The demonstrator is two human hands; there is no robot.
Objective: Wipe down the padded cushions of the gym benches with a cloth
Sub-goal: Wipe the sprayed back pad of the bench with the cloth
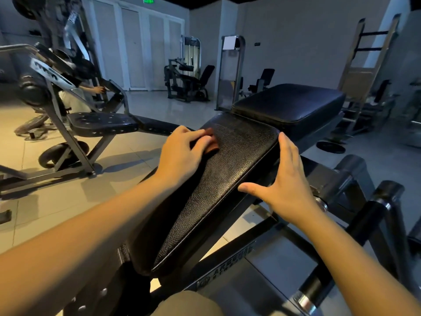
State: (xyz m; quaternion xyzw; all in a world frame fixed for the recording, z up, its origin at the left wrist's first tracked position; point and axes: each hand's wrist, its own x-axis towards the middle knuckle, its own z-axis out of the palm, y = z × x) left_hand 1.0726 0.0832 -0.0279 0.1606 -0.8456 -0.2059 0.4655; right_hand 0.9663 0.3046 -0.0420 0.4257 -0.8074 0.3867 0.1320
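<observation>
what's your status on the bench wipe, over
Left hand holding cloth on long cushion, far end. Right hand open, braced on its right edge. Nothing else on it in the way.

The left hand (182,153), right hand (286,185), left forearm (79,229) and right forearm (341,258) are all bare, and the trouser leg (189,303) at the bottom edge is olive-khaki.

2 padded cushions are showing: 1 long black textured cushion (227,179) and 1 squarer black cushion (289,103). 1 reddish-brown cloth (211,145) is lying there. 2 bare hands are showing: 1 left hand (184,151), 1 right hand (284,188). 1 round black weight plate (330,147) is lying beyond.
</observation>
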